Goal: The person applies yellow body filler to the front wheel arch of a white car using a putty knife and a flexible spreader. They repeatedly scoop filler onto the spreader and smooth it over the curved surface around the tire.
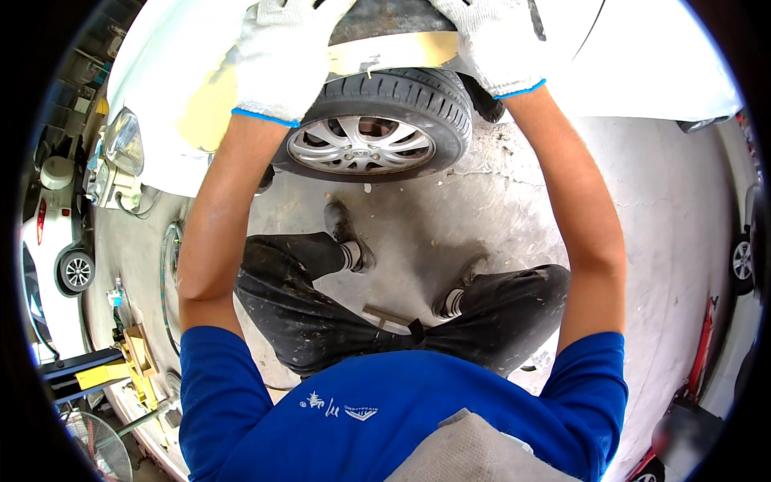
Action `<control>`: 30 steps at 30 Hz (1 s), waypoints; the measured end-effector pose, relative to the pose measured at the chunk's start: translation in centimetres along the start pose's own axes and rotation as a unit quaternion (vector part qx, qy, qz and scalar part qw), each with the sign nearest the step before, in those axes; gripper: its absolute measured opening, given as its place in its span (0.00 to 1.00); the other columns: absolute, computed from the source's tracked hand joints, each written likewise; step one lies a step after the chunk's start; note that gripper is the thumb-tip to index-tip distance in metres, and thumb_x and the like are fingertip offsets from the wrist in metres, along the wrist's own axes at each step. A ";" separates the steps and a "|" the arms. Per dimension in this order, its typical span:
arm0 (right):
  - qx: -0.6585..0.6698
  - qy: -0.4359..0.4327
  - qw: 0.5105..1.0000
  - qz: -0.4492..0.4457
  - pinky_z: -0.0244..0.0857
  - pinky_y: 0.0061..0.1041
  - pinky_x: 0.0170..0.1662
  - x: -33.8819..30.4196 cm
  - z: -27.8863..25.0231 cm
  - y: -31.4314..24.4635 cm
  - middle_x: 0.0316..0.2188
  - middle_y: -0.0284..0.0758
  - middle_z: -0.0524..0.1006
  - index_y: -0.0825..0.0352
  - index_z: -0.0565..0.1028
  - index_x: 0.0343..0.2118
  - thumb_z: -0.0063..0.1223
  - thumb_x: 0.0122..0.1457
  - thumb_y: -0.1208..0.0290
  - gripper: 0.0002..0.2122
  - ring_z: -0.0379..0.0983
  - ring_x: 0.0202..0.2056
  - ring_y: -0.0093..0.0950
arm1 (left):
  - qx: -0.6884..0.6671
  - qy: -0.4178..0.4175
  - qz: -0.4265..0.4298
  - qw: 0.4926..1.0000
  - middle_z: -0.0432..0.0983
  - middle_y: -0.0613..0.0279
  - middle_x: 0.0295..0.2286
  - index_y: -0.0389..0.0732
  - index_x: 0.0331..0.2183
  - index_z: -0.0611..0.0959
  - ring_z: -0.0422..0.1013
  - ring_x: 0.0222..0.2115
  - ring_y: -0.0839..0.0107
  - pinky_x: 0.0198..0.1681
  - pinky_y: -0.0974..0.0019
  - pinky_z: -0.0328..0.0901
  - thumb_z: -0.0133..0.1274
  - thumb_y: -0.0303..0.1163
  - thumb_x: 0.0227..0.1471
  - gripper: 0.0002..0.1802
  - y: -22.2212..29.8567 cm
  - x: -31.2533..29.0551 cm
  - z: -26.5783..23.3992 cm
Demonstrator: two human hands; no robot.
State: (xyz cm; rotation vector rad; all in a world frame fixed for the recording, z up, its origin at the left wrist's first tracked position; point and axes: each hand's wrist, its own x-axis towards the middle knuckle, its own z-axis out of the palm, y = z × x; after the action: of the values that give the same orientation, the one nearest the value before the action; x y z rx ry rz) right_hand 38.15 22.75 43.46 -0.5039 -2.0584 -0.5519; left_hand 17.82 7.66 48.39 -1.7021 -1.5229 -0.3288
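Both my hands wear white knitted gloves with blue cuffs and reach up to a white car fender above the front wheel. My left hand (283,60) lies on the left of the wheel arch, thumb apart; its fingertips run out at the top edge. My right hand (499,46) rests on the arch's right side, also with thumb spread and fingertips cut off. Between them is a dark grey patch (391,18) above a yellowish filler strip (393,53) along the arch lip. Another pale yellow patch (210,108) marks the fender. No tool shows in either hand.
Below the arch, the tyre (385,90) and silver alloy rim (361,146) stand turned outward. My legs are spread over a low stool (388,320). A headlight (126,142), a hose (169,273), a white car (60,241) and a fan (96,446) are at left; red equipment (703,345) at right.
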 end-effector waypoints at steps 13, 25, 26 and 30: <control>-0.012 -0.018 1.000 -0.003 0.61 0.38 0.53 -0.1 0.5 0.1 0.49 0.29 0.75 0.46 0.77 0.56 0.59 0.45 0.77 0.30 0.70 0.47 0.34 | -0.028 -0.005 -0.007 1.000 0.75 0.68 0.50 0.61 0.56 0.79 0.71 0.50 0.59 0.56 0.55 0.66 0.56 0.16 0.39 0.41 -0.3 -0.1 0.9; 0.001 0.007 1.000 -0.011 0.60 0.39 0.53 -0.7 0.9 -0.4 0.49 0.28 0.75 0.45 0.77 0.56 0.56 0.47 0.78 0.30 0.70 0.46 0.35 | -0.028 -0.004 0.022 0.999 0.74 0.64 0.49 0.60 0.57 0.79 0.70 0.49 0.56 0.56 0.55 0.66 0.55 0.15 0.40 0.42 -0.3 -0.1 1.1; 0.003 0.011 1.000 -0.009 0.60 0.39 0.53 -1.2 1.3 -0.8 0.49 0.28 0.75 0.45 0.77 0.56 0.56 0.47 0.78 0.30 0.70 0.46 0.35 | -0.029 -0.009 0.019 0.999 0.74 0.63 0.49 0.60 0.57 0.79 0.70 0.49 0.56 0.55 0.55 0.66 0.54 0.15 0.40 0.42 -0.3 -0.6 1.2; 0.009 0.017 1.000 -0.001 0.60 0.39 0.52 -4.1 2.8 -1.8 0.49 0.28 0.75 0.45 0.77 0.56 0.55 0.47 0.78 0.30 0.70 0.46 0.35 | -0.053 -0.037 0.012 0.998 0.74 0.62 0.49 0.60 0.56 0.79 0.70 0.49 0.56 0.55 0.54 0.66 0.54 0.15 0.40 0.41 0.4 -2.2 1.5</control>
State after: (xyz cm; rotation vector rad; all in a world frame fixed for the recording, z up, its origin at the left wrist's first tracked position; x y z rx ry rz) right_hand 37.28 22.30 38.27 -0.4792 -2.0292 -0.5402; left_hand 17.22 7.17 45.80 -1.8314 -1.5608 -0.3432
